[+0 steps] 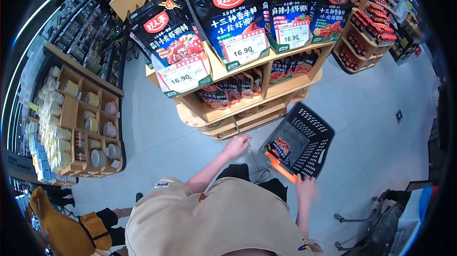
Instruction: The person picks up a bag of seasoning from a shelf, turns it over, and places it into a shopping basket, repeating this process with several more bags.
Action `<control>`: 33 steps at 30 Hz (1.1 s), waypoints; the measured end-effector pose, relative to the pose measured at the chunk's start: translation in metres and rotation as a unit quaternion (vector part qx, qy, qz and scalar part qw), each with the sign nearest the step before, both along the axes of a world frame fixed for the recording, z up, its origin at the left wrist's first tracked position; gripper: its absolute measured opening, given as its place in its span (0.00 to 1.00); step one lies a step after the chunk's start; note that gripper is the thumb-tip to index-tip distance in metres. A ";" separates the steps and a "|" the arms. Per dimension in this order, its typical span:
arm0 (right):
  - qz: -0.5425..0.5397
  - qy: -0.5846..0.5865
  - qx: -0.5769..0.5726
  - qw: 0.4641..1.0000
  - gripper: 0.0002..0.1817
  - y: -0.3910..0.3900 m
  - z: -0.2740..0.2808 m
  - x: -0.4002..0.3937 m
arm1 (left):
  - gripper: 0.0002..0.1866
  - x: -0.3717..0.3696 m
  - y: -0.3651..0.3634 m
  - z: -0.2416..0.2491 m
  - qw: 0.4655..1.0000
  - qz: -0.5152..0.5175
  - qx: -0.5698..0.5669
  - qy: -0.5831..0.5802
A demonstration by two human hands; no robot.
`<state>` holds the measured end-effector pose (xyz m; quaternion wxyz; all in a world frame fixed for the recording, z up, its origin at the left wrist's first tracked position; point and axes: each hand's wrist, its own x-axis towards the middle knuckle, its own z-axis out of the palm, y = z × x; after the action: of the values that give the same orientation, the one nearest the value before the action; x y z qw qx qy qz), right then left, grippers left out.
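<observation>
My right hand (306, 187) grips the end of the orange handle (282, 168) of a black plastic shopping basket (320, 125). The basket hangs tilted, its holed walls and inside facing me. A dark packet with a food picture (279, 148) lies inside near the handle. My left hand (237, 145) is held out in front of me, left of the basket and near the lower edge of a wooden display stand (204, 119). Its fingers are loosely bent and partly apart, with nothing visible in them.
Large seasoning pouches (233, 18) with 16.90 price cards stand on the display top; smaller pouches (231, 89) fill its shelves. Left is a shelf of bowls (93, 125). A person in a yellow top (64, 225) is behind left; a wheeled cart (381, 218) stands at lower right.
</observation>
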<state>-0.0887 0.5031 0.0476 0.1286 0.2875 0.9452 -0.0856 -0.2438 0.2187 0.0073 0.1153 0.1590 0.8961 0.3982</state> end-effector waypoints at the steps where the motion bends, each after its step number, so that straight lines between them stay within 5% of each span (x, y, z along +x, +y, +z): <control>1: 0.044 0.012 -0.122 0.991 0.22 0.007 -0.005 -0.012 | 0.12 0.000 0.007 0.009 1.000 0.008 0.003 0.003; 3: 0.104 0.062 -0.309 0.943 0.24 0.011 -0.035 -0.024 | 0.11 -0.002 0.016 0.032 0.995 0.069 0.042 0.063; 5: 0.268 0.017 -0.155 0.951 0.24 0.001 -0.025 -0.030 | 0.10 -0.012 0.021 0.056 0.991 0.104 0.057 0.055; 9: 0.253 0.039 -0.144 0.956 0.25 0.000 -0.028 -0.028 | 0.11 -0.046 0.009 0.113 0.946 0.157 0.137 0.249; 17: 0.240 0.056 -0.135 0.959 0.25 0.000 -0.038 -0.040 | 0.23 -0.136 -0.021 0.231 0.827 0.302 0.201 0.430; 24: 0.195 0.039 -0.131 0.971 0.26 -0.001 -0.028 -0.055 | 0.37 -0.209 -0.031 0.227 0.829 0.378 0.233 0.340; 27: 0.178 0.038 -0.116 0.976 0.26 -0.002 -0.026 -0.060 | 0.28 -0.233 -0.041 0.215 0.823 0.422 0.205 0.321; 28: 0.177 0.045 -0.114 0.977 0.26 -0.002 -0.022 -0.061 | 0.19 -0.242 -0.049 0.215 0.860 0.365 0.238 0.264; 33: 0.175 0.042 -0.111 0.977 0.26 -0.002 -0.020 -0.068 | 0.12 -0.233 -0.037 0.231 0.866 0.285 0.335 0.238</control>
<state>-0.1567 0.5014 0.0276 0.1326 0.0982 0.9700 -0.1784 -0.4771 0.1814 0.2384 -0.2797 0.0158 0.7154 0.6401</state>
